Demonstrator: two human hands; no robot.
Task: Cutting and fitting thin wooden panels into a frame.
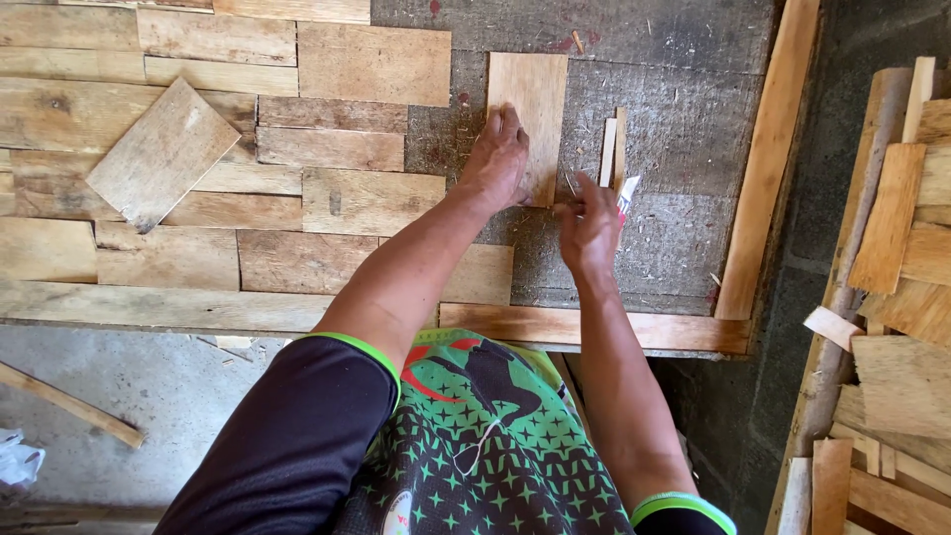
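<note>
A light wooden piece [532,94] lies upright on the grey board [684,129], right of the fitted wooden tiles. My left hand [495,159] presses flat on its lower left part. At the piece's lower right corner my right hand [586,226] is closed around a small white and red tool [627,193], with a thin metal tip showing near its fingers. Two thin wood strips [613,149] lie just right of the piece, above my right hand.
Fitted wooden tiles [327,198] cover the panel's left part, with a loose tilted tile [161,154] on top. A wooden frame rail [768,159] borders the right and front edges. Stacked wood offcuts [892,297] lie at right. Concrete floor [129,386] at lower left.
</note>
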